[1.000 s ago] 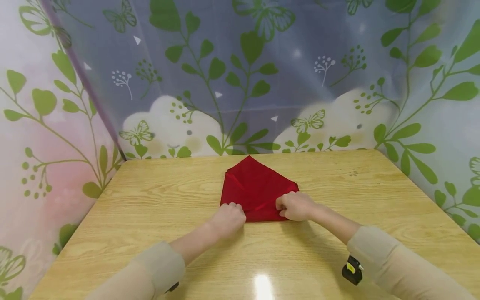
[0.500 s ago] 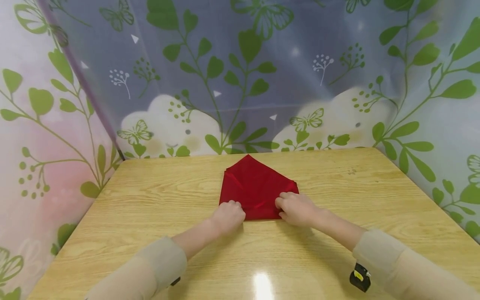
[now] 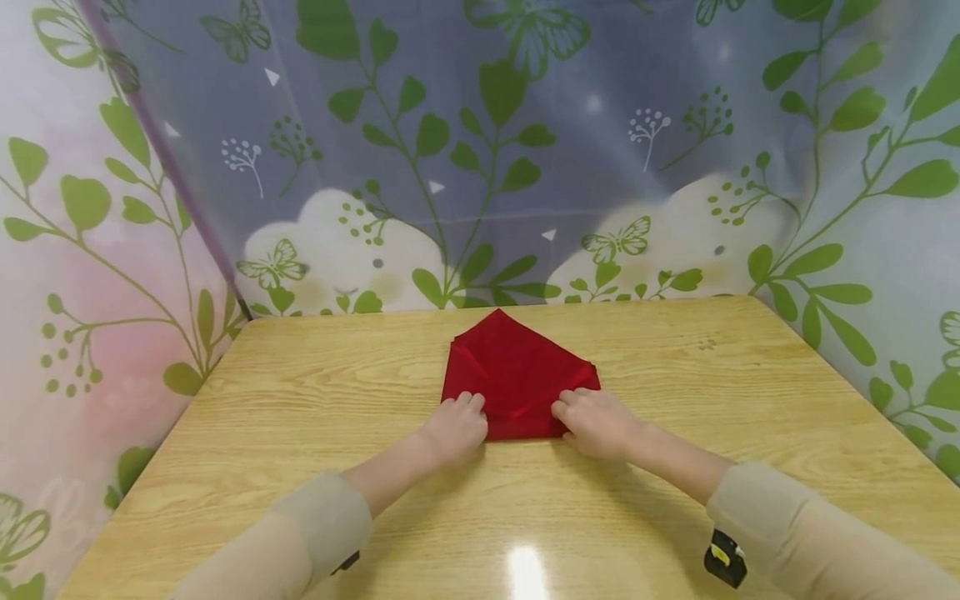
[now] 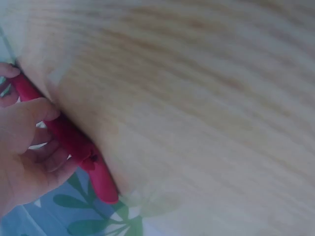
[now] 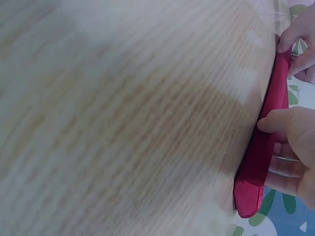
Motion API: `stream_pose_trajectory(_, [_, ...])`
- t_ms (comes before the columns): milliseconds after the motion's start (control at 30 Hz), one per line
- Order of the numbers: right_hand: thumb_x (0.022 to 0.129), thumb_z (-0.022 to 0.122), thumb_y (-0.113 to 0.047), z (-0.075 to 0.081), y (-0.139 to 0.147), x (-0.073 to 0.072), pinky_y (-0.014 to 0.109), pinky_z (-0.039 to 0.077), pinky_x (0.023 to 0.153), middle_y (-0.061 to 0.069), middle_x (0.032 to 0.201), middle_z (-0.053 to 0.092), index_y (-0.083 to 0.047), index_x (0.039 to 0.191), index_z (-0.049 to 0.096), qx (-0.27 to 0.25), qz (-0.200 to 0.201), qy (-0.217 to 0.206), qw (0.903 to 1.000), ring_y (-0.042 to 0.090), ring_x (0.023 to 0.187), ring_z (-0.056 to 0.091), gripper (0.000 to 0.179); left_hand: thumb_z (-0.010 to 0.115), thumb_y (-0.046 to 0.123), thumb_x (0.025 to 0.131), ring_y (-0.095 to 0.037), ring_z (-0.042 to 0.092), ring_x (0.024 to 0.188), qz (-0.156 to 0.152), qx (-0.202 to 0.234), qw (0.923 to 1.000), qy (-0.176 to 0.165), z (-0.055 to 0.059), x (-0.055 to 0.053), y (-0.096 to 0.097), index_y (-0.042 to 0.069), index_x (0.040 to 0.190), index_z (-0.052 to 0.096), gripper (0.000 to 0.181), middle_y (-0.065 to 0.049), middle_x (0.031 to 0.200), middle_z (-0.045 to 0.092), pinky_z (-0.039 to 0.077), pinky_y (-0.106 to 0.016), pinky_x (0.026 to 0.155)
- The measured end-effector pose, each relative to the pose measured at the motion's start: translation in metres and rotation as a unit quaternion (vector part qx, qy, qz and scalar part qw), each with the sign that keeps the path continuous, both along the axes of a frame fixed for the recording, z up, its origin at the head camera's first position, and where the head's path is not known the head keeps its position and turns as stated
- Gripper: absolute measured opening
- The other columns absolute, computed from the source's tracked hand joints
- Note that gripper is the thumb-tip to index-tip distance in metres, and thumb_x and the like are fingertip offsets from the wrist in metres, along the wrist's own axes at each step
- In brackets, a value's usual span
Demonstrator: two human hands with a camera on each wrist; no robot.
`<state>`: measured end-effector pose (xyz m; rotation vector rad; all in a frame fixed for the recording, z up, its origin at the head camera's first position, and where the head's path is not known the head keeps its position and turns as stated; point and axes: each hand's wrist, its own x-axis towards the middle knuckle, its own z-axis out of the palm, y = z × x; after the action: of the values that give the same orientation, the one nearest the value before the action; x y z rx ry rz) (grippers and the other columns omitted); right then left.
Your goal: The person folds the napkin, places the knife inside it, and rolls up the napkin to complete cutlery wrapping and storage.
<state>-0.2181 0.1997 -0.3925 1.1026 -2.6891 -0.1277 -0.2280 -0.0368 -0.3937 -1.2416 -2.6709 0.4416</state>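
A red folded cloth (image 3: 517,367) lies on the wooden table, its far end peaked and its near edge straight. My left hand (image 3: 456,429) grips the near left corner, fingers curled over the top. At the near right corner, my right hand (image 3: 597,423) holds the cloth in the same way. In the left wrist view, the thumb presses against the near edge of the red cloth (image 4: 71,137), which looks like a thick rolled fold. The right wrist view shows the right thumb on that edge of the cloth (image 5: 269,113), fingers on the other side.
The light wooden table (image 3: 315,375) extends around the cloth on all sides. Behind it hangs a printed curtain (image 3: 600,142) with leaves and clouds, and similar fabric closes off the left and right. A bright reflection shows on the table's near part.
The left hand's fingers have shifted slightly forward over the cloth's near corner. The right hand has turned a little, its fingers settling closer on the cloth. The cloth stays nearly in place.
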Motion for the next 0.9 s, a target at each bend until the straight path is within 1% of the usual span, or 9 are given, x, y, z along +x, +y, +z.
stream_pose_trajectory(133, [0.072, 0.072, -0.01, -0.002, 0.002, -0.004, 0.028, 0.041, 0.051, 0.001, 0.067, 0.049, -0.008, 0.071, 0.054, 0.014, 0.02, 0.013, 0.9996, 0.019, 0.06, 0.05, 0.017, 0.063, 0.014, 0.082, -0.018, 0.047, 0.067, -0.011, 0.01, 0.9999, 0.008, -0.002, 0.001, 0.0, 0.004, 0.078, 0.061, 0.01, -0.006, 0.074, 0.049, 0.042, -0.024, 0.053])
stream_pose_trajectory(233, [0.072, 0.07, -0.008, -0.003, 0.003, -0.007, 0.026, 0.038, 0.05, 0.0, 0.065, 0.047, -0.008, 0.07, 0.054, 0.014, 0.032, 0.009, 0.9994, 0.017, 0.057, 0.047, 0.016, 0.065, 0.012, 0.08, -0.017, 0.047, 0.063, -0.013, 0.02, 0.9997, 0.011, -0.002, 0.002, 0.001, 0.006, 0.078, 0.058, 0.01, -0.005, 0.07, 0.05, 0.041, -0.024, 0.051])
stream_pose_trajectory(300, [0.072, 0.068, -0.008, -0.002, 0.003, -0.009, 0.026, 0.036, 0.05, -0.001, 0.064, 0.045, -0.009, 0.07, 0.054, 0.011, 0.035, -0.006, 0.9993, 0.016, 0.056, 0.046, 0.015, 0.065, 0.01, 0.079, -0.017, 0.049, 0.062, -0.012, 0.026, 0.9996, 0.01, -0.002, 0.001, 0.002, 0.007, 0.076, 0.056, 0.01, -0.005, 0.068, 0.051, 0.042, -0.024, 0.051])
stream_pose_trajectory(400, [0.073, 0.067, -0.008, 0.0, 0.005, -0.01, 0.027, 0.037, 0.052, -0.002, 0.065, 0.046, -0.009, 0.071, 0.054, 0.0, 0.033, -0.041, 0.9986, 0.014, 0.057, 0.045, 0.013, 0.065, 0.009, 0.08, -0.017, 0.05, 0.063, -0.003, 0.035, 0.9993, -0.012, -0.001, 0.001, 0.002, 0.007, 0.076, 0.058, 0.008, -0.005, 0.069, 0.053, 0.043, -0.024, 0.054])
stream_pose_trajectory(467, [0.074, 0.067, -0.007, 0.001, 0.006, -0.01, 0.028, 0.04, 0.055, -0.002, 0.068, 0.05, -0.01, 0.073, 0.055, -0.015, 0.03, -0.067, 0.9972, 0.013, 0.06, 0.048, 0.012, 0.064, 0.009, 0.08, -0.018, 0.051, 0.064, 0.001, 0.041, 0.9987, -0.031, -0.001, 0.0, 0.001, 0.006, 0.077, 0.058, 0.008, -0.005, 0.07, 0.053, 0.044, -0.024, 0.057])
stream_pose_trajectory(567, [0.076, 0.066, -0.005, 0.005, 0.007, -0.012, 0.027, 0.041, 0.057, -0.002, 0.07, 0.053, -0.01, 0.075, 0.054, -0.036, 0.027, -0.104, 0.9936, 0.011, 0.061, 0.047, 0.013, 0.063, 0.008, 0.081, -0.018, 0.052, 0.065, -0.006, 0.058, 0.9972, -0.047, 0.0, -0.001, -0.001, 0.006, 0.075, 0.057, 0.009, -0.005, 0.069, 0.054, 0.044, -0.025, 0.061])
stream_pose_trajectory(700, [0.079, 0.065, -0.004, 0.009, 0.008, -0.014, 0.027, 0.045, 0.06, 0.0, 0.076, 0.06, -0.009, 0.082, 0.057, -0.046, 0.031, -0.131, 0.9899, 0.012, 0.064, 0.054, 0.01, 0.063, 0.008, 0.081, -0.02, 0.055, 0.065, -0.014, 0.075, 0.9954, -0.059, 0.002, -0.003, -0.003, 0.005, 0.075, 0.055, 0.01, -0.005, 0.067, 0.054, 0.045, -0.026, 0.063])
stream_pose_trajectory(800, [0.08, 0.064, -0.003, 0.009, 0.009, -0.014, 0.03, 0.049, 0.064, 0.003, 0.082, 0.065, -0.008, 0.087, 0.06, -0.049, 0.034, -0.135, 0.989, 0.015, 0.071, 0.061, 0.009, 0.063, 0.008, 0.081, -0.021, 0.057, 0.065, -0.006, 0.081, 0.994, -0.074, 0.003, -0.004, -0.003, 0.005, 0.077, 0.054, 0.01, -0.005, 0.067, 0.054, 0.046, -0.028, 0.064])
stream_pose_trajectory(900, [0.081, 0.062, -0.003, 0.008, 0.01, -0.014, 0.03, 0.05, 0.066, 0.004, 0.083, 0.065, -0.007, 0.087, 0.062, -0.051, 0.036, -0.139, 0.9883, 0.016, 0.072, 0.061, 0.008, 0.062, 0.006, 0.081, -0.022, 0.058, 0.066, 0.003, 0.087, 0.9919, -0.093, 0.004, -0.003, -0.003, 0.004, 0.078, 0.053, 0.01, -0.006, 0.068, 0.054, 0.046, -0.029, 0.065])
